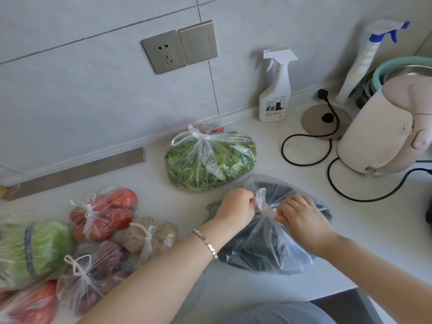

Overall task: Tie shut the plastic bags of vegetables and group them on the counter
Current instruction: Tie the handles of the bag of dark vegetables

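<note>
A clear plastic bag of dark purple vegetables (264,249) lies on the white counter (364,230) near its front edge. My left hand (236,206) and my right hand (301,218) each pinch a handle of this bag, with the twisted knot (263,202) between them. Behind it sits a tied bag of green leaves (210,160). To the left lie tied bags of tomatoes (105,211), potatoes (152,235), purple onions (98,270) and a wrapped cabbage (32,249).
A white spray bottle (275,90) stands at the wall. A pale kettle (383,127), its base (327,120) and a looping black cord (304,148) fill the right side. Another red bag (30,305) lies at the bottom left. A knife (70,174) lies along the wall.
</note>
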Available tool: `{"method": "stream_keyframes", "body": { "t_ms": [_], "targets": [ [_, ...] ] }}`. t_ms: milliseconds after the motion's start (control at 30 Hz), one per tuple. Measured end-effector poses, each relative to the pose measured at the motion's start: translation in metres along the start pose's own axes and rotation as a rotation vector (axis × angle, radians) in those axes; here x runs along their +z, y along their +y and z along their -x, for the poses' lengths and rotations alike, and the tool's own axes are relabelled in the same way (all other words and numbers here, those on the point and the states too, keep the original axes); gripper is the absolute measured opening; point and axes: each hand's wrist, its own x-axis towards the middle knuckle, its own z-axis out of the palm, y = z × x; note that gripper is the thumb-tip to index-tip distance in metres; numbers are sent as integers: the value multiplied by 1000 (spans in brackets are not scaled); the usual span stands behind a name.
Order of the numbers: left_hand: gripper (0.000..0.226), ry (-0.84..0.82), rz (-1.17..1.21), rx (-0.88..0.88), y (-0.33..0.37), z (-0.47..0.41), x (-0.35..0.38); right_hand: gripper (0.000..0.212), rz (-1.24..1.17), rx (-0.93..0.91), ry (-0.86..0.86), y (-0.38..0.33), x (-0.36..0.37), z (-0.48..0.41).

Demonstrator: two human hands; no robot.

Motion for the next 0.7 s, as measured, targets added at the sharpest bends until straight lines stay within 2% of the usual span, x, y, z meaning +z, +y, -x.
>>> {"method": "stream_keyframes", "body": {
  "t_ms": [100, 233, 367, 433, 533, 700],
  "targets": [
    [25, 27, 9, -86, -2, 2, 5, 52, -47, -22, 3, -2, 2, 2],
    [24, 1, 79, -216, -6, -1, 16, 53, -85, -11, -36, -2, 7, 3],
    [21, -56, 141, -274, -17, -3, 18, 29, -192, 38, -314, -7, -14, -9],
    [20, -60, 229, -308, -26, -6, 7, 24, -247, 53, -350, -13, -31, -28],
    [25, 65, 268, -345, -39, -6, -28, 20, -296, 25, -305, -35, -54, -65],
    [24, 253, 92, -404, -82, 29, -92, 23, -159, -145, -464, -106, -69, -117]
  ]
}}
